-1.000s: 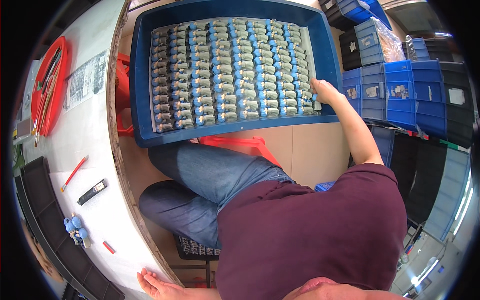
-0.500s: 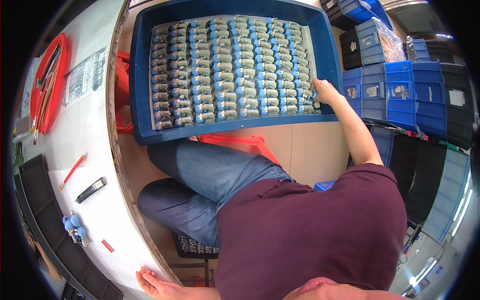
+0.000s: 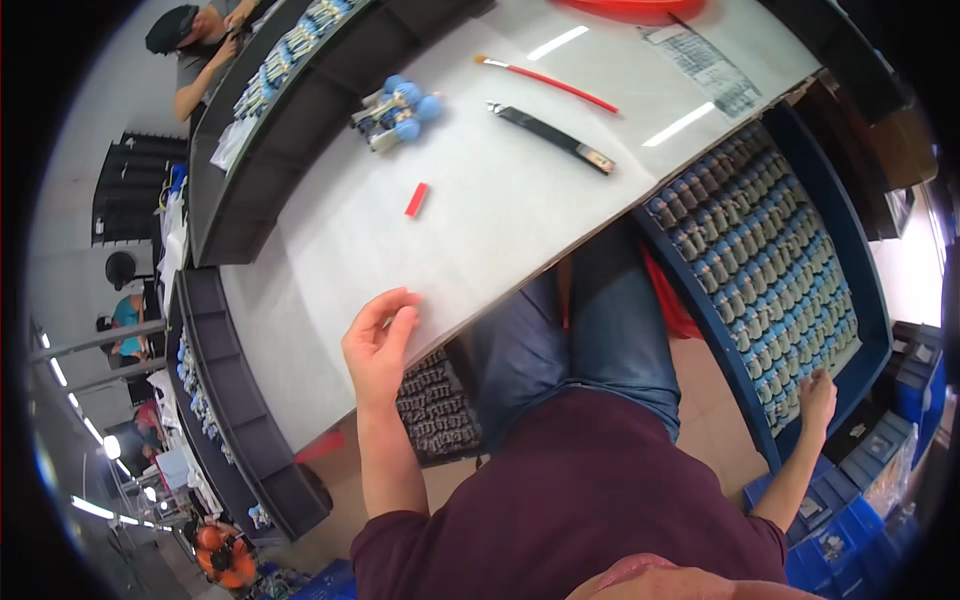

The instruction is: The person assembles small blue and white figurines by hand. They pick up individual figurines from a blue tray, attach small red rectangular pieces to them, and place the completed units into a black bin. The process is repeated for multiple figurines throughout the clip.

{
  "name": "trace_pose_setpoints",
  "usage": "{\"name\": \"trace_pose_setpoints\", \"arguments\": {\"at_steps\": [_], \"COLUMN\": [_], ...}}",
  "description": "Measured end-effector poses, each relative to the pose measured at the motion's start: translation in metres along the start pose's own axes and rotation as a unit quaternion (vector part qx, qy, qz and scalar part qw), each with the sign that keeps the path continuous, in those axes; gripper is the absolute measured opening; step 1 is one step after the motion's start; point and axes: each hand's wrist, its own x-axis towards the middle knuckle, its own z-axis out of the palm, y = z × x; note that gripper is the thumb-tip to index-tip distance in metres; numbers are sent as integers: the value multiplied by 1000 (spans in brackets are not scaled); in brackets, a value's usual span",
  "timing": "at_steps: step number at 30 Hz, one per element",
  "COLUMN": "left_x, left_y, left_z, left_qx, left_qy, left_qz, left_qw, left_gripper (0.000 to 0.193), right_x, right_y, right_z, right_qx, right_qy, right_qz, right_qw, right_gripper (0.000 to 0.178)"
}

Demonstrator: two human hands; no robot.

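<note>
A deep blue tray point(image 3: 840, 205) stands at the right, beside the white table point(image 3: 320, 260), filled with close rows of small grey figures point(image 3: 765, 270) with blue heads. Under the table edge, a dark tray point(image 3: 452, 459) holds rows of small dark and pale pieces. Along the table's left side runs a dark divided tray point(image 3: 230, 350), with small blue-and-white pieces beyond it.

A printed sheet point(image 3: 705, 68) lies near the far edge; its print is too blurred to read. A black tool point(image 3: 550, 138) has a pale label at one end, also unreadable. Near it are a red paintbrush point(image 3: 560, 88), a short red block point(image 3: 416, 199) and a cluster of blue-headed figures point(image 3: 408, 130).

The right hand point(image 3: 818, 400) is inside the blue tray, fingers bent, at the near end of the rows; the nearest figures are just beside its fingertips. Whether it grips one cannot be told. The left hand point(image 3: 380, 345) is at the table edge, fingers loosely curled, thumb slightly apart from the forefinger, nothing visible between them.
</note>
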Motion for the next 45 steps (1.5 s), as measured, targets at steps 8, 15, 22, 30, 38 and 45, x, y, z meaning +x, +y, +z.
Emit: {"name": "trace_pose_setpoints", "arguments": {"at_steps": [8, 15, 22, 30, 38, 45], "left_x": [88, 209, 190, 52, 30, 28], "left_y": [41, 10, 18, 20, 9, -11], "left_z": [8, 3, -8, -1, 22, -4], "left_qx": [210, 489, 482, -116, -171, -337], "left_qy": [-101, 25, -118, -226, -17, -20], "left_qz": [174, 243, 163, 53, -11, -6], "left_qw": [957, 837, 853, 966, 985, 941], "left_gripper": [24, 42, 39, 55, 32, 36], "right_x": [-82, -182, -179, -201, -216, -231], "right_y": [-239, -349, -354, -409, -429, -453], "right_z": [-65, -44, -47, -68, -70, -60], "right_qx": [390, 340, 391, 633, 604, 471], "right_qy": [48, -13, -119, -101, -133, -46], "right_qz": [-515, -775, -730, -567, -534, -666], "right_qw": [762, 532, 548, 517, 576, 576], "right_gripper": [14, 11, 10, 50, 40, 50]}}
